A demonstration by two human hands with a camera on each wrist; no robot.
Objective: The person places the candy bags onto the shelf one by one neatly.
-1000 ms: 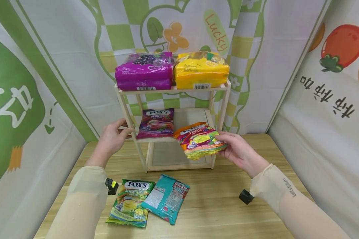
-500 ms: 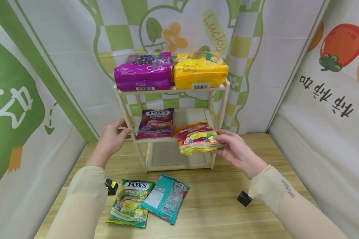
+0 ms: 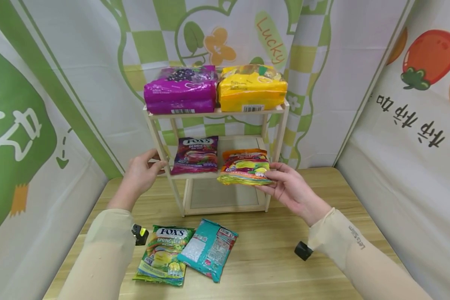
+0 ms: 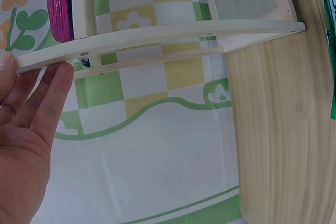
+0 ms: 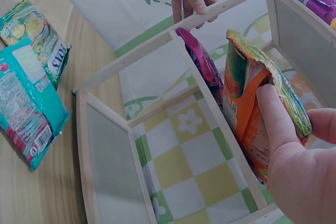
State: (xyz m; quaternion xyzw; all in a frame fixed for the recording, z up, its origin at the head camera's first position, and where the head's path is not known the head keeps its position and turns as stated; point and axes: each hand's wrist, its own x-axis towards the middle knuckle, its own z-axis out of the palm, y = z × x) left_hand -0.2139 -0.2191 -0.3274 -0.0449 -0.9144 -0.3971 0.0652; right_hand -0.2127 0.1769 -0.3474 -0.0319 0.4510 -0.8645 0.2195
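My right hand (image 3: 294, 189) pinches the near right corner of an orange candy bag (image 3: 245, 166) marked Fruits, thumb on top and fingers beneath. The bag is at the right half of the middle shelf, its near edge jutting past the front. In the right wrist view the fingers lie against the underside of the orange bag (image 5: 252, 114). My left hand (image 3: 142, 175) pinches the left front post of the wooden rack (image 3: 165, 160); the left wrist view shows thumb and fingers on either side of the post (image 4: 157, 32). A purple Berries candy bag (image 3: 196, 155) lies on the shelf's left half.
On the top shelf sit a purple bag (image 3: 181, 91) and a yellow bag (image 3: 252, 89), side by side. A green Spring Tea candy bag (image 3: 163, 256) and a teal bag (image 3: 209, 248) lie overlapping on the wooden table (image 3: 270, 258) before the rack. Printed curtains enclose three sides.
My right hand has moved left and slightly up, bringing the orange candy bag further over the middle shelf and turning it straighter. My left hand stays on the post.
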